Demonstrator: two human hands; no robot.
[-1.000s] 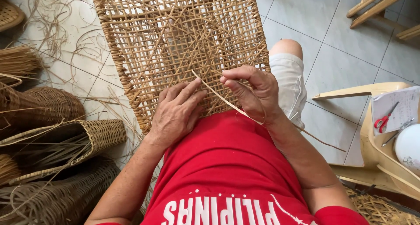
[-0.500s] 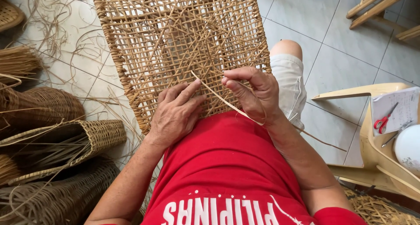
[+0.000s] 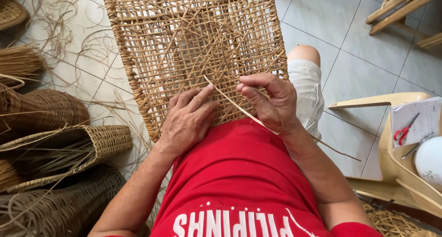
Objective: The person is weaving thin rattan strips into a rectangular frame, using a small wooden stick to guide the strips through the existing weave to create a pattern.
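A large open-weave rattan panel point(image 3: 184, 39) rests tilted against my lap, reaching up and away from me. My left hand point(image 3: 186, 122) lies flat on its lower edge, fingers spread against the weave. My right hand point(image 3: 269, 99) pinches a thin rattan strip point(image 3: 230, 101) that runs from the weave diagonally down under my palm and trails off past my forearm. My red shirt covers the panel's bottom edge.
Woven baskets point(image 3: 55, 149) and loose rattan strands point(image 3: 69, 48) lie on the tiled floor at left. A plastic chair point(image 3: 391, 158) at right holds red scissors point(image 3: 404, 130), paper and a white object. Wooden furniture legs point(image 3: 400, 6) stand at top right.
Both hands stay nearly still on the panel. My right hand's fingers shift slightly along the strip.
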